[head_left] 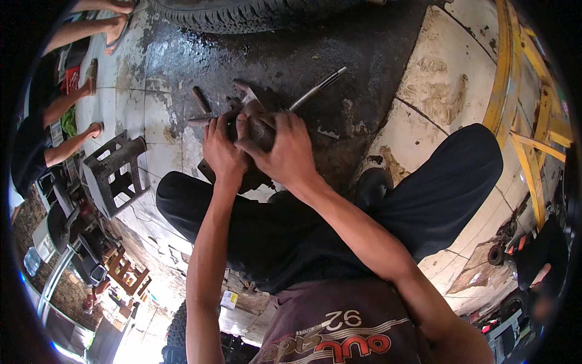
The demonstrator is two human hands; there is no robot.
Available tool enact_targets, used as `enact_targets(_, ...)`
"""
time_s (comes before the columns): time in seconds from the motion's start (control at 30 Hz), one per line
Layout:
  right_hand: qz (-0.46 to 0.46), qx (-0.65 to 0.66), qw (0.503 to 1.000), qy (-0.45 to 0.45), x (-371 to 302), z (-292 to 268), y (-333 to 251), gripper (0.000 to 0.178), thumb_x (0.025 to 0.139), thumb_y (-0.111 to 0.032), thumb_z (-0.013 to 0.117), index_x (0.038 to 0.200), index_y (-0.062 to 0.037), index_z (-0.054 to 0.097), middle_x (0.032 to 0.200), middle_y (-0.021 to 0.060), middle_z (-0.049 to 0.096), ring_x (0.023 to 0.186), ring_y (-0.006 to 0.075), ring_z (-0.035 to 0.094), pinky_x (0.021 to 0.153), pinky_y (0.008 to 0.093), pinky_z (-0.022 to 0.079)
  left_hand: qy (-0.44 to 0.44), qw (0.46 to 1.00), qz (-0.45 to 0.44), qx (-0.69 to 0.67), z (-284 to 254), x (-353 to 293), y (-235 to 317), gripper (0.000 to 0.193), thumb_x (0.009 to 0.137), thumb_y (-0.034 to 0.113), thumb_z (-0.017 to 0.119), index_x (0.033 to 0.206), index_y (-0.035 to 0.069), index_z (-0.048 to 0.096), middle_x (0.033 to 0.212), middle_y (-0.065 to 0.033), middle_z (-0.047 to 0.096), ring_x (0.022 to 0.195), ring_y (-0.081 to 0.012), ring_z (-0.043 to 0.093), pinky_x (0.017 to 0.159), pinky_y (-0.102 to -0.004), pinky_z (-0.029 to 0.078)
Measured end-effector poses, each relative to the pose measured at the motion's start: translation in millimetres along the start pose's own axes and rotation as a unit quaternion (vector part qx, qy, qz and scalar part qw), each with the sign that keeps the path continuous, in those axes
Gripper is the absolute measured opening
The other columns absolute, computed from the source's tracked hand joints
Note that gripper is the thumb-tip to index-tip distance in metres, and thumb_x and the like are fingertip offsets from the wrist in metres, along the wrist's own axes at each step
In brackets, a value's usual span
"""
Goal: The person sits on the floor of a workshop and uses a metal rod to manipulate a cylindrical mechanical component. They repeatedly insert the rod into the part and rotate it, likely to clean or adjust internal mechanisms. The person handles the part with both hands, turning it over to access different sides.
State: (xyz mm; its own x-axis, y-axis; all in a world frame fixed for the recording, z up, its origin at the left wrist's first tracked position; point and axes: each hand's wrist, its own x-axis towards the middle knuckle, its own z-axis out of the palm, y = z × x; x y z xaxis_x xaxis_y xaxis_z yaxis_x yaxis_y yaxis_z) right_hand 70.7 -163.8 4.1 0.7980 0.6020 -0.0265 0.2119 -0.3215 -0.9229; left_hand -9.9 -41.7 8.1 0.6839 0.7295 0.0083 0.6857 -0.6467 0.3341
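My left hand [223, 148] and my right hand [285, 148] are side by side, fingers closed around a dark, rounded, greasy metal part [261, 132]. The right thumb lies across its near side, and the hands hide much of it. Beneath and behind it is a dark metal body [260, 97] with stubby arms, whose exact kind I cannot tell. A shiny steel rod [318, 88] with a grooved end slants away to the far right of my hands. To their far left is a short rusty rod [200, 100].
A large tyre [242, 18] lies at the far edge of the oil-stained floor [364, 91]. A dark plastic stool [115, 173] is on the left, near other people's legs [70, 103]. Yellow metal framing [527, 121] stands at the right. My bent legs [436, 194] flank the work.
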Motion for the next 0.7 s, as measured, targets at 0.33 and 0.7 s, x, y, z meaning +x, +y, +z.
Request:
enact_targets(0.33, -0.022, -0.063, 0.998, -0.011, -38.3, -8.2, 28.6, 0.079, 0.076, -0.053, 0.084, 0.113, 0.0110, 0.056, 0.109, 0.0305, 0.059, 0.103, 0.0463, 0.057, 0.091, 0.0519, 0.048, 0.005, 1.000, -0.007, 0.004, 0.0, 0.5, 3.1, 0.041, 0.097, 0.040, 0.060, 0.111, 0.003, 0.072, 0.106, -0.0186, 0.068, 0.103, -0.0413, 0.060, 0.090, -0.0487, 0.048)
enact_targets(0.7, 0.001, -0.056, 0.998, -0.013, -17.0, -2.6, 8.9, 0.074, 0.077, -0.050, 0.084, 0.112, 0.0094, 0.058, 0.108, 0.0294, 0.060, 0.103, 0.0461, 0.058, 0.091, 0.0512, 0.048, 0.005, 1.000, -0.002, -0.006, 2.5, 0.2, 2.1, 0.039, 0.098, 0.038, 0.058, 0.109, 0.004, 0.073, 0.106, -0.0197, 0.068, 0.102, -0.0414, 0.060, 0.090, -0.0496, 0.047)
